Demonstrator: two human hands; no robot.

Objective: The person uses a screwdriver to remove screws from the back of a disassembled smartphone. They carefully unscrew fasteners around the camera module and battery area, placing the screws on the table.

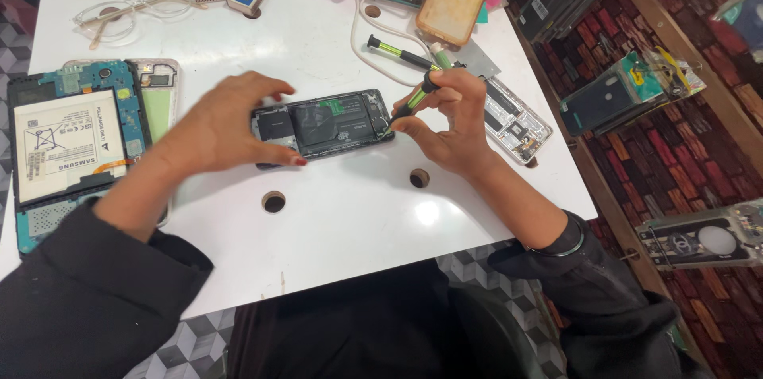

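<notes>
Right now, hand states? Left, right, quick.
Left hand: closed on the opened phone, steadying its left end.
Right hand: closed on a green-and-black screwdriver, tip at the phone's right end.

Glossy black opened phone (330,123) on smooth white matt table (358,220); clear plastic spectacles (131,9)

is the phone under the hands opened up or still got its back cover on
Opened up. The phone lies flat with no back cover: its dark battery and inner parts show. The left hand steadies it; the right hand holds a screwdriver against its edge.
</notes>
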